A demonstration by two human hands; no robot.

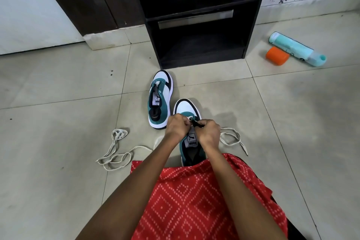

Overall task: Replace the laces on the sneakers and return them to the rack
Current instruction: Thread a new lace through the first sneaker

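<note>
Head: curled left hand (176, 127), curled right hand (208, 132) pinch black lace (195, 122).

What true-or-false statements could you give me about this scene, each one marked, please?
1. The left hand and right hand are at the near sneaker. True.
2. The far sneaker stands on the rack. False: it stands on the floor before it.
3. White laces lie on the floor. True.
4. The bottle stands upright. False: it lies on its side.
5. The right hand pinches a dark lace. True.
</note>
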